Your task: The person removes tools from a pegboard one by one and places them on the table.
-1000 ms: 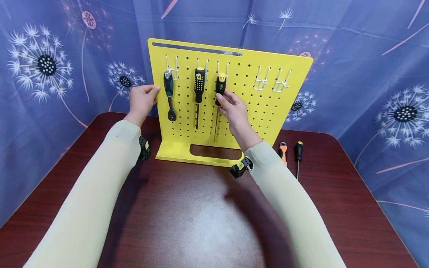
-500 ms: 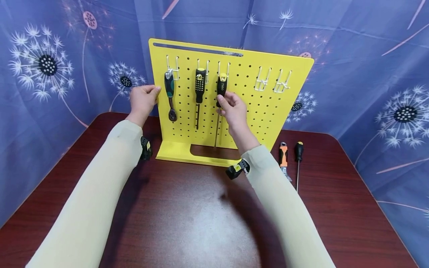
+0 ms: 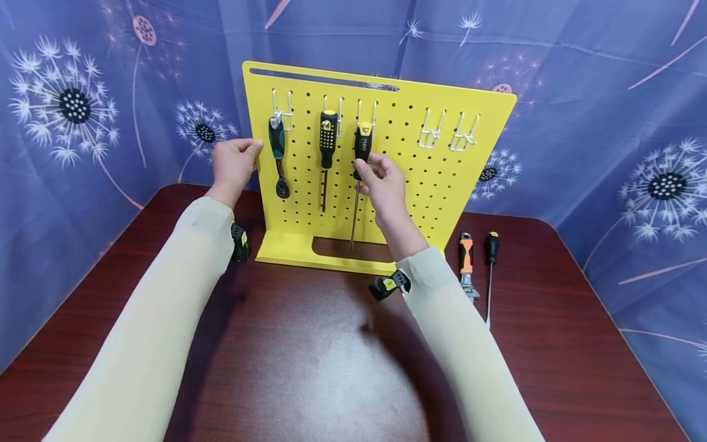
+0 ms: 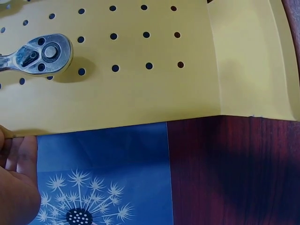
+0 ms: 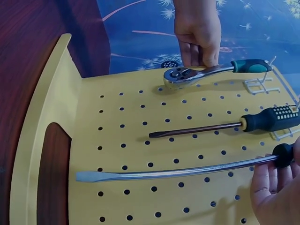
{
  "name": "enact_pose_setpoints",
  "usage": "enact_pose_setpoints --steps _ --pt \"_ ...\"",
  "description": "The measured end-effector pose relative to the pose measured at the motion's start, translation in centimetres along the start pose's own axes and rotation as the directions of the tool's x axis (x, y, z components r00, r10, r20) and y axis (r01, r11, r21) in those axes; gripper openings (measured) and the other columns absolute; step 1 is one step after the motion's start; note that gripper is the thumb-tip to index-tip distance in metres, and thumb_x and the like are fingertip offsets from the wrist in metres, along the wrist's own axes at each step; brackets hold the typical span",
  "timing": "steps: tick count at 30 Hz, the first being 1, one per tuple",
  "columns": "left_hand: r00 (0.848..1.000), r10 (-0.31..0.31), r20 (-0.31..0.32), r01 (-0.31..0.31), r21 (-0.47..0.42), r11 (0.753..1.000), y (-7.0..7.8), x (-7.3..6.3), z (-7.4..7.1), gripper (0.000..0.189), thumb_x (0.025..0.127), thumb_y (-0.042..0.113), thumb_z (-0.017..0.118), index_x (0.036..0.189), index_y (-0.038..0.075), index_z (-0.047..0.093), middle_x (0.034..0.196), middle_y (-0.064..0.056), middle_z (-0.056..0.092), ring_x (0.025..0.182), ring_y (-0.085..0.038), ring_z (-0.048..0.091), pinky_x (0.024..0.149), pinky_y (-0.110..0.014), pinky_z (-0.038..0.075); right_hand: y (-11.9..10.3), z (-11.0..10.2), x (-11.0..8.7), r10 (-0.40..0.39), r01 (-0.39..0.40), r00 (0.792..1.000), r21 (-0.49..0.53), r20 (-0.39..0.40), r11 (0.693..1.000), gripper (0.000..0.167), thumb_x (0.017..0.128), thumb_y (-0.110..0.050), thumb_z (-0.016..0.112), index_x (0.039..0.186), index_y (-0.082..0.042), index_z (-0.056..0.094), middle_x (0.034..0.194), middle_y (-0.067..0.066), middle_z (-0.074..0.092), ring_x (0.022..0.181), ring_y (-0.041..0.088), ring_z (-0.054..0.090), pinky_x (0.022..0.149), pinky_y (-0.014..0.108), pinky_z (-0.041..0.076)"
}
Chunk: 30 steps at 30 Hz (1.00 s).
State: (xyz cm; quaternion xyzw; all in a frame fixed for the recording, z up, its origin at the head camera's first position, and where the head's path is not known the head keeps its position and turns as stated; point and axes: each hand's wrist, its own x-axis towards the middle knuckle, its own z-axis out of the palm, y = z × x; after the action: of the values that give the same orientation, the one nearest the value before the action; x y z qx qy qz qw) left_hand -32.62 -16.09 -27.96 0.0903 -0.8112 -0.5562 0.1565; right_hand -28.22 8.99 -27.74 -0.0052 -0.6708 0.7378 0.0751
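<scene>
My left hand (image 3: 234, 167) pinches the left edge of a yellow pegboard (image 3: 436, 202) that stands upright on the table. With thumb and fingers, my right hand (image 3: 388, 187) holds the lower handle of a black-and-yellow flat-blade screwdriver (image 3: 362, 146). Its top overlaps a white wire hook, and its long shaft (image 5: 187, 173) points down, standing out from the board. To its left hang another black screwdriver (image 3: 328, 140) with a dotted handle and a green-and-black ratchet wrench (image 3: 277, 138). The ratchet's head (image 4: 49, 54) lies close to my left hand in the left wrist view.
Two white hooks (image 3: 430, 130) on the board's right side carry no tools. An orange-handled adjustable wrench (image 3: 466, 258) and a third screwdriver (image 3: 491, 248) lie on the dark red table (image 3: 298, 344), right of the board. A blue patterned curtain (image 3: 602, 80) hangs behind.
The screwdriver in my right hand has shifted slightly lower, its tip coming down and away from the board. My right forearm has moved a little left, uncovering more of the adjustable wrench. The left hand stays put.
</scene>
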Motion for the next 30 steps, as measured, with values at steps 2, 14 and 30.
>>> enact_pose_setpoints --steps 2,14,30 --pt "1.0 0.0 -0.003 0.0 0.0 1.0 0.1 0.0 0.1 0.032 0.103 0.026 0.064 0.122 0.002 0.074 0.076 0.014 0.059 0.074 0.002 0.055 0.079 -0.017 0.054 -0.1 -0.1 -0.2 0.005 -0.005 1.0 0.003 0.002 1.0 0.034 0.1 -0.013 0.066 0.13 0.002 0.06 0.094 -0.008 0.065 0.094 0.006 0.061 0.073 0.019 0.058" --pt "1.0 -0.014 -0.014 0.014 0.011 1.0 0.5 0.0 0.2 0.033 0.102 0.027 0.064 0.122 0.004 0.075 0.071 0.015 0.058 0.073 -0.003 0.055 0.069 -0.014 0.048 -0.7 -0.5 -0.9 0.033 -0.035 0.998 0.025 0.044 0.999 0.017 0.101 -0.014 0.065 0.115 -0.005 0.064 0.097 -0.008 0.066 0.097 0.007 0.061 0.069 0.018 0.057" --pt "1.0 0.012 -0.022 -0.012 0.009 1.0 0.1 -0.1 0.0 0.032 0.102 0.026 0.064 0.12 0.001 0.075 0.067 0.015 0.055 0.068 -0.002 0.051 0.065 -0.012 0.046 -1.4 -0.5 -2.0 0.059 -0.063 0.996 0.055 0.06 0.997 0.007 0.102 -0.014 0.063 0.107 -0.009 0.065 0.095 -0.006 0.066 0.092 0.007 0.06 0.067 0.019 0.056"
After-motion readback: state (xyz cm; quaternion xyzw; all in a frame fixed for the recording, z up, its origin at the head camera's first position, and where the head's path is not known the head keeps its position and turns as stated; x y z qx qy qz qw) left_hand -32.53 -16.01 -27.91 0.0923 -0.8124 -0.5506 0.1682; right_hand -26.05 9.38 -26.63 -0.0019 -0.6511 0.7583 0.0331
